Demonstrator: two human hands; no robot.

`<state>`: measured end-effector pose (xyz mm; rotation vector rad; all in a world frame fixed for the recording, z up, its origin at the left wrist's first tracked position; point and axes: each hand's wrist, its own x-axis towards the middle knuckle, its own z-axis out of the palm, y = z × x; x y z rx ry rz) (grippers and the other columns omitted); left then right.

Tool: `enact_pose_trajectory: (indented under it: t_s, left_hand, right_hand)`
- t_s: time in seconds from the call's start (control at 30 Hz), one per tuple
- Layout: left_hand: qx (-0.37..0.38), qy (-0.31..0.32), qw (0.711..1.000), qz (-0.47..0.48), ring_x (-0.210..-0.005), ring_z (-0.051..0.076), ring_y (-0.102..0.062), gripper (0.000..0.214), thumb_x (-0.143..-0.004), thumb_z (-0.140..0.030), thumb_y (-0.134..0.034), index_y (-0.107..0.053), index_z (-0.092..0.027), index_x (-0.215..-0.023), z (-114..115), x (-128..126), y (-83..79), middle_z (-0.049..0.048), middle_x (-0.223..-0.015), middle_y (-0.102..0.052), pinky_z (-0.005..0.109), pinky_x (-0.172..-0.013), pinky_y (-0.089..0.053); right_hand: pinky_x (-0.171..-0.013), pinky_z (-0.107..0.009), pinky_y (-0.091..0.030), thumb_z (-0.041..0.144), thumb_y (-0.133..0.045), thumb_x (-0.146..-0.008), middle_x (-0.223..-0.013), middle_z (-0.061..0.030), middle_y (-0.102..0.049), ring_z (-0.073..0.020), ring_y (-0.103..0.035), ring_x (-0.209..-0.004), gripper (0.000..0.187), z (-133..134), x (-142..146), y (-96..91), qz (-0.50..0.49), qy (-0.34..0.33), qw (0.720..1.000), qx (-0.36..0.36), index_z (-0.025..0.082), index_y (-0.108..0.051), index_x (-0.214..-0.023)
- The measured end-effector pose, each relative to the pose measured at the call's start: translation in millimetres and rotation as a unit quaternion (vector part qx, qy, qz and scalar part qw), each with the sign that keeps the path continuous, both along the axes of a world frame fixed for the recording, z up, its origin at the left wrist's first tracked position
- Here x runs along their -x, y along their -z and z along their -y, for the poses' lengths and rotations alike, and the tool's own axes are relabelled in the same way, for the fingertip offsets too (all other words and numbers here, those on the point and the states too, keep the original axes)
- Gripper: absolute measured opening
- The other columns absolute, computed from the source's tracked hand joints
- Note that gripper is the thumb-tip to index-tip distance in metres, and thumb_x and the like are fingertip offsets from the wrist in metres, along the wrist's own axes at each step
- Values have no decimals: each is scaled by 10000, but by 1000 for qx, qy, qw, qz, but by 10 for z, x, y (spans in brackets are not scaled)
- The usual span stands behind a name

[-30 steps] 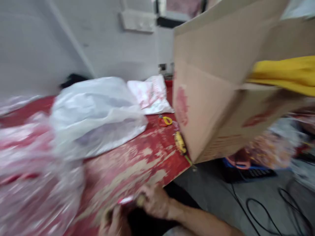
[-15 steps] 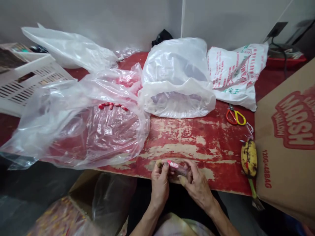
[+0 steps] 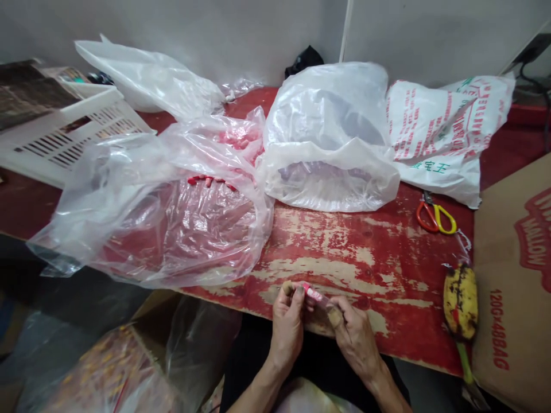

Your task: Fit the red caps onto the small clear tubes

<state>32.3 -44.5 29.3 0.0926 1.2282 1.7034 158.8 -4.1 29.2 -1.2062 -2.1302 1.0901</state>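
Between my hands, just above the table's front edge, is a small clear tube with a red and white end (image 3: 314, 293). My left hand (image 3: 287, 327) pinches the red end between thumb and fingers. At the clear end, my right hand (image 3: 356, 335) is closed with its thumb pressed on top. Tan coverings wrap some of my fingertips. Whatever lies inside the tube is too small to make out. To the left, a large clear plastic bag (image 3: 142, 229) lies on the table, with small red pieces (image 3: 209, 181) in a row at it.
The worn red table (image 3: 327, 235) also bears a white bag (image 3: 327, 115), a printed sack (image 3: 447, 132), scissors (image 3: 437, 219) and a spotted banana (image 3: 460, 301). A cardboard box (image 3: 512, 275) stands right, a white basket (image 3: 73, 132) left. Below is an open carton (image 3: 150, 312).
The view has swung left, so things on the table appear farther right. Both hands keep hold of the tube; my right thumb now lies more plainly along its clear end.
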Motion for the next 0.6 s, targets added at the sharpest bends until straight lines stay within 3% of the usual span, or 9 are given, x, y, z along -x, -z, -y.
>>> enact_pose_trajectory:
  t_s: [0.17,0.3,0.37,0.5,0.6]
  left_hand:
    - [0,19,1000,8,-510,60,-513,237,-748,-355,-698,-566,-168,-811,18,2,24,-36,-608,-604,166,-531,-421]
    - [-11,35,999,-6,-534,67,-532,216,-773,-349,-674,-565,-169,-818,38,-3,35,-28,-635,-611,173,-551,-426]
    - [-11,28,999,-11,-534,67,-531,220,-769,-348,-677,-561,-167,-816,43,4,30,-28,-638,-610,175,-551,-425]
    - [-9,11,1000,0,-506,64,-508,244,-755,-365,-685,-550,-167,-804,47,29,5,-34,-608,-595,172,-522,-409]
    - [-14,11,1000,-12,-514,68,-516,240,-761,-366,-680,-548,-169,-798,51,39,-7,-30,-600,-601,173,-536,-417]
  right_hand:
    - [-656,-274,-526,374,-443,-868,-969,-76,-701,-207,-679,-797,332,6,19,-18,-9,8,1000,-21,188,-542,-1125]
    - [-557,-240,-507,415,-382,-909,-731,-31,-691,-182,-666,-634,304,18,41,6,-36,12,998,41,198,-589,-956]
    - [-588,-241,-518,449,-395,-907,-771,-37,-696,-186,-672,-685,328,15,52,5,-35,8,997,68,196,-595,-972]
    - [-686,-265,-536,383,-524,-825,-991,-70,-693,-204,-675,-831,353,14,69,-21,-26,19,999,12,194,-541,-1123]
    - [-549,-242,-510,371,-399,-892,-734,-32,-694,-180,-663,-624,272,16,83,-42,-21,4,1000,18,199,-601,-951]
